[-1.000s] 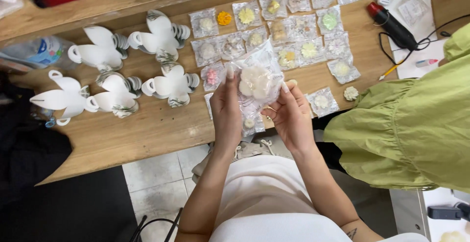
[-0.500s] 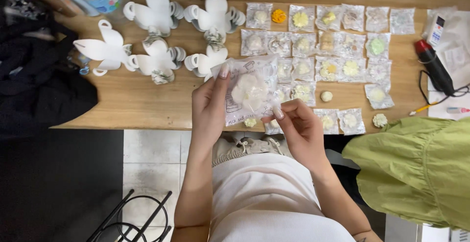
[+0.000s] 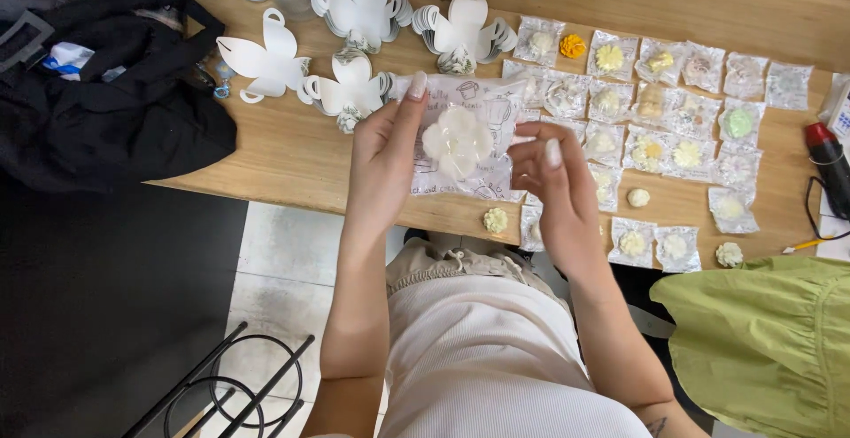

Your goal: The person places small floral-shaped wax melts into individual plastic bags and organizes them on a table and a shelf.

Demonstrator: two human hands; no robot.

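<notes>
Your left hand and right hand hold a clear printed bag up over the near edge of the wooden surface. The left fingers pinch the bag's left side with the thumb raised along it; the right fingers curl closed on its right edge. Inside sits one white flower, pressed against the film. As I judge it, a tighter squeeze could crush the petals, and a loose grip on either side could let the bag tip and the flower slide out toward the floor. Just below the bag, a small cream flower lies loose near the edge, where your wrist could knock it off. Farther back, rows of small clear packets each hold one flower, mostly pale, one orange. Beyond them lie white paper cutouts.
</notes>
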